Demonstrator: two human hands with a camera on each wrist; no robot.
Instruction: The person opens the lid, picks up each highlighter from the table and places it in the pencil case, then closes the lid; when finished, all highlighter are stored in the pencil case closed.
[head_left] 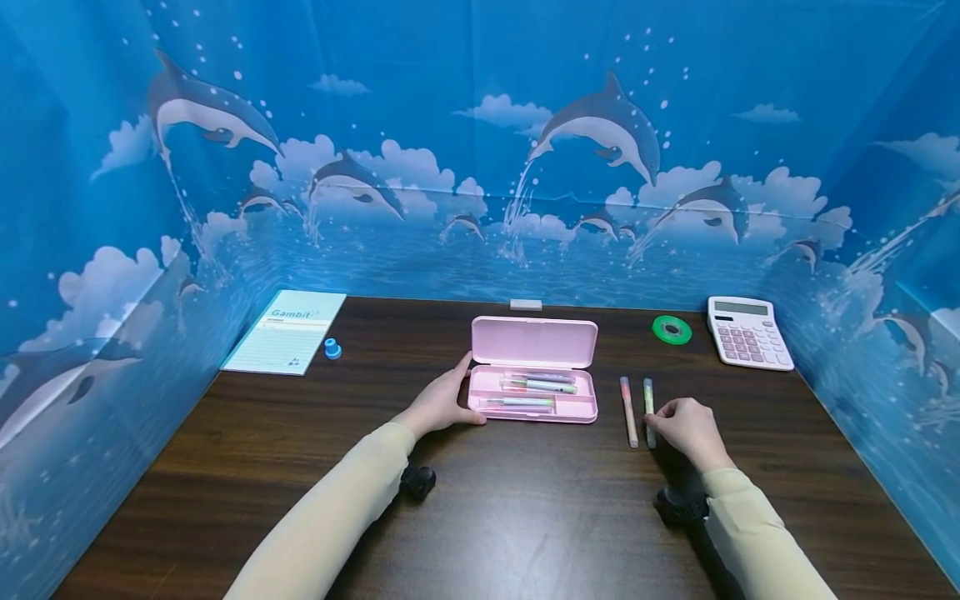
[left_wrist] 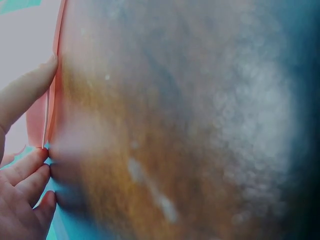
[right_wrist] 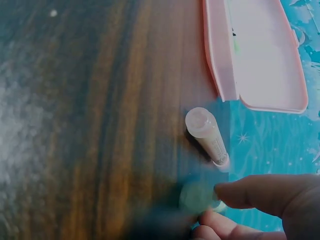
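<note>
2-handed: pinching green marker point(head_left: 648, 395) in right hand point(head_left: 690, 428), 3 o'clock of pink case point(head_left: 534, 342); bracing case's 9 o'clock end with left hand point(head_left: 441, 400) spread wide. Lift clear of peach marker point(head_left: 629, 414).

The person's left hand point(head_left: 442, 398) is gripping one end of an open pink pencil case point(head_left: 534, 342), where pens point(head_left: 537, 386) are lying, while the right hand point(head_left: 688, 427) is pinching a greenish marker point(head_left: 648, 397) beside a reddish marker point(head_left: 628, 412). Farther back, a calculator point(head_left: 750, 333) is sitting near a green disc point(head_left: 660, 330).
</note>
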